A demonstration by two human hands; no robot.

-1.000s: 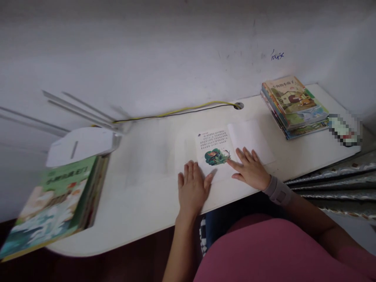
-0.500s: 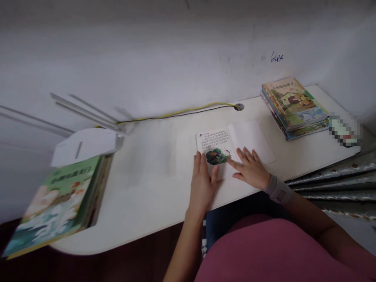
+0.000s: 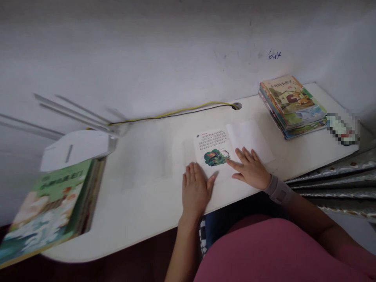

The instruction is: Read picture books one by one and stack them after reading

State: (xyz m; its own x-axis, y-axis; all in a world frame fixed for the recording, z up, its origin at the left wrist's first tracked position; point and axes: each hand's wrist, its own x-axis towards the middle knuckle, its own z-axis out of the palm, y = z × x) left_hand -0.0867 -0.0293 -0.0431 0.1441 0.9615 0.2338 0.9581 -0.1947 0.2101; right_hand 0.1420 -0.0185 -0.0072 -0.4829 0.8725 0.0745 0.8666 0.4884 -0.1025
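Note:
An open picture book point(image 3: 213, 140) lies flat on the white desk point(image 3: 143, 203), its left page carrying printed lines and a green illustration. The right page looks blank and pale. My left hand point(image 3: 196, 188) rests palm down at the book's lower left corner, fingers out straight, thumb apart. Across the lower part of the spread lies my right hand point(image 3: 249, 168), fingers spread, with the index fingertip by the edge of the illustration. A wristband point(image 3: 277, 189) circles my right wrist. Neither hand grips anything.
A stack of picture books point(image 3: 293, 103) stands at the back right, with a pixelated object point(image 3: 343, 128) beside it. On the left, more books point(image 3: 49, 207) lie before a white router point(image 3: 76, 149) with antennas. A yellow cable point(image 3: 176, 112) runs along the wall into a desk hole point(image 3: 236, 106).
My left hand has slid left and toward me, off the illustration to the page's lower corner. The right hand stays on the book. The view has shifted slightly.

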